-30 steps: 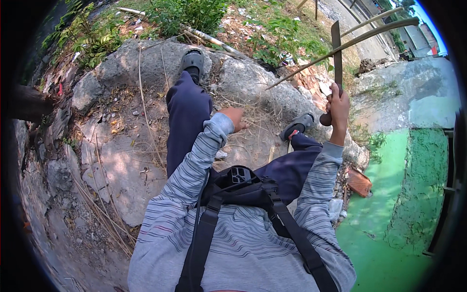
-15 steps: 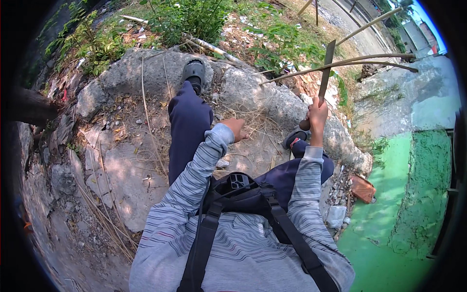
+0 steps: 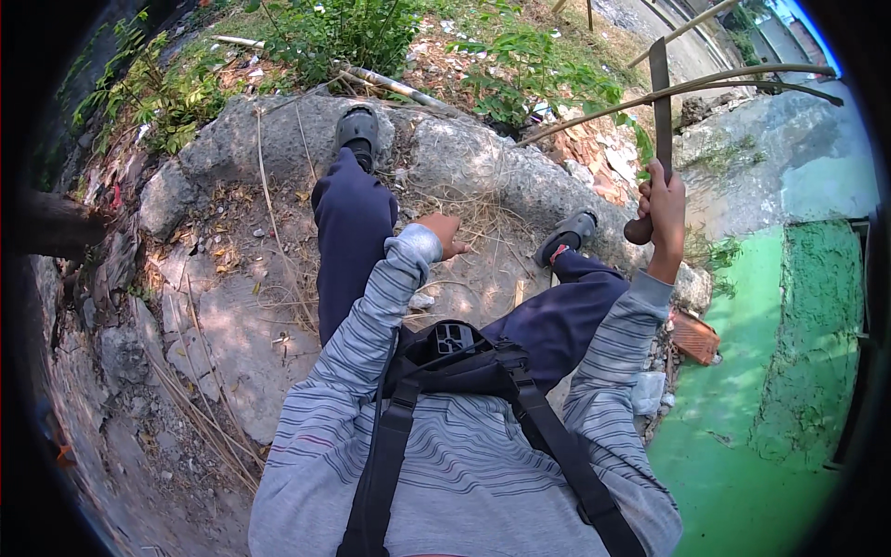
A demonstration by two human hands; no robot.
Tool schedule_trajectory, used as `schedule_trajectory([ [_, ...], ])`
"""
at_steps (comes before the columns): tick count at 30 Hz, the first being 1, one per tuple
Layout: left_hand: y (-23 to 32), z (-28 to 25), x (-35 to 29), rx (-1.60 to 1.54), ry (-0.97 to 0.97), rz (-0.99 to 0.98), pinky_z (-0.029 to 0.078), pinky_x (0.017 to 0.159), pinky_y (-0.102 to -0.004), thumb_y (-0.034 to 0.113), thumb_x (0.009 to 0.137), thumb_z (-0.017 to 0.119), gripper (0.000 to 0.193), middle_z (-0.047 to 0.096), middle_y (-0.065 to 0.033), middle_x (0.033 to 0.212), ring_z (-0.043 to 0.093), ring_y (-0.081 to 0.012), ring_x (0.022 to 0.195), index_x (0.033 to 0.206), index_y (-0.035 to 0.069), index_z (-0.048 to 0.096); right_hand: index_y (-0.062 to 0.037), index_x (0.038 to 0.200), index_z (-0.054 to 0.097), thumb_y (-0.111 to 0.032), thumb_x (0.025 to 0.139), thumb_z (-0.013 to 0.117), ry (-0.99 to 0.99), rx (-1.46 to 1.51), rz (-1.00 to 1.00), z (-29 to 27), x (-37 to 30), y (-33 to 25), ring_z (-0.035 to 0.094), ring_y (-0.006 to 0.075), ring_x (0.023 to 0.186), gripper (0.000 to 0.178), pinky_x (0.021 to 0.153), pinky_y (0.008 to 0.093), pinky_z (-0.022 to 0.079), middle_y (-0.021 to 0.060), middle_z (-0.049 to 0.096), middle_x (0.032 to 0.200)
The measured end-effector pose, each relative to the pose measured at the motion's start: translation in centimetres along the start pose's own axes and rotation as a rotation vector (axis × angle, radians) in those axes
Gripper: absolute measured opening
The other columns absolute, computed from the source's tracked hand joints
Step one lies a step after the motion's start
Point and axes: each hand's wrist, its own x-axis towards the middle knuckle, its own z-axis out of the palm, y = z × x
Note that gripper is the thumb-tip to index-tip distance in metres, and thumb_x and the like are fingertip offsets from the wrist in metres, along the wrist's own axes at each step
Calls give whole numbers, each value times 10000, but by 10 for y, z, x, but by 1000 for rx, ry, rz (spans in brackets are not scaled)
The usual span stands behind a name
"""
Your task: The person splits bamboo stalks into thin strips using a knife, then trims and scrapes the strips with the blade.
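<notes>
Rough grey rock (image 3: 232, 325), littered with dry straw and dead leaves, is seen underfoot, bordered by green weeds at the top and a green-painted wall (image 3: 742, 390) at the right. A long-bladed knife (image 3: 657, 139) is held upright in the right hand (image 3: 664, 209), the fingers clamped round its dark rounded handle, the blade raised just beside a pair of thin pale bent stalks (image 3: 705, 85) that stretch across the upper right. The left hand (image 3: 444, 234) is held low over the straw-strewn rock between the legs; whether its fingers are apart or together cannot be told. Dark blue trousers and dark shoes (image 3: 357, 130) are planted on the rock, and a broken red brick (image 3: 694, 336) lies near the right knee
</notes>
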Motion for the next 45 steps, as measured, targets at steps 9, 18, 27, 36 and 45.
schedule_trajectory([
  [9,0,-4,-8,3,29,56,501,1001,-483,550,934,630,661,666,-249,1218,625,-420,1164,1312,10,575,-23,978,594,-403,1010,608,-86,-75,11,-5,19,7,413,50,443,382,399,240,346,-44,457,623],
  [18,-10,7,11,7,19,86,501,999,-482,570,928,629,690,665,-250,1232,626,-417,1166,1333,15,572,-13,857,554,-299,1004,577,80,-152,-15,56,25,83,516,136,439,322,416,301,411,46,540,588],
  [27,-10,6,1,19,-2,86,495,999,-492,594,925,624,717,662,-253,1231,621,-420,1170,1337,9,573,-39,935,542,-376,1019,590,60,5,-89,-6,-4,-24,430,56,428,351,383,247,354,-29,469,617],
  [36,7,8,9,-2,18,147,496,1004,-489,589,925,629,706,655,-236,1263,619,-411,1181,1349,27,574,55,930,624,-367,957,598,-25,-438,8,62,60,184,614,251,508,424,537,394,509,152,659,694],
  [45,-1,5,-10,-47,50,62,516,973,-487,483,930,664,584,680,-228,1202,643,-410,1140,1279,20,592,-60,950,507,-311,1038,564,35,74,-33,81,-21,98,458,73,426,272,377,250,367,-13,495,629],
])
